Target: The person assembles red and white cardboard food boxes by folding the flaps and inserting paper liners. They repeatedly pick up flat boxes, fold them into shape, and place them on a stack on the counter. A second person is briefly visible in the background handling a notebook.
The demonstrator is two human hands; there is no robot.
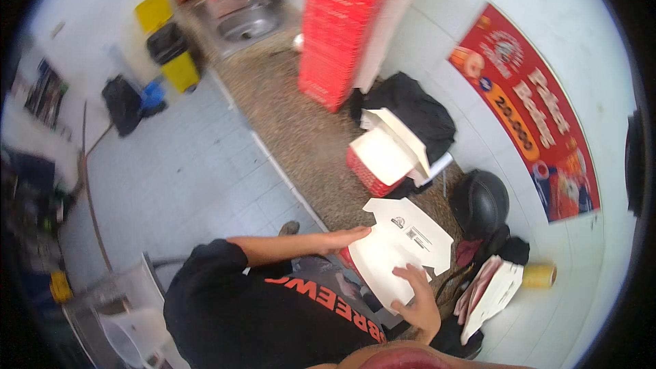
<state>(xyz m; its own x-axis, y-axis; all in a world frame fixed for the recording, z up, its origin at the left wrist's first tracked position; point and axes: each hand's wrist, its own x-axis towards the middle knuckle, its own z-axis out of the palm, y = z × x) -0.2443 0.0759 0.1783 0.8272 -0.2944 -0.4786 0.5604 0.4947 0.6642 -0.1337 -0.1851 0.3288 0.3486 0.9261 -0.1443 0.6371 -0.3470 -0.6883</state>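
Note:
In front of my body is a cardboard food box, white on the faces turned up, with a red side and a printed flap spread out on its far right. My left hand grips its left edge, the fingers partly hidden by the box. Over the near right part of the box is my right hand, touching the white face with thumb and fingers spread apart. Beyond it, on the brown counter, stands a second red and white box with its lid raised.
A tall stack of red cardboard rises against the wall. Black cloth, a black helmet and a folded white carton lie along the wall side. A metal sink is at the counter's far end; a yellow bin stands on the floor.

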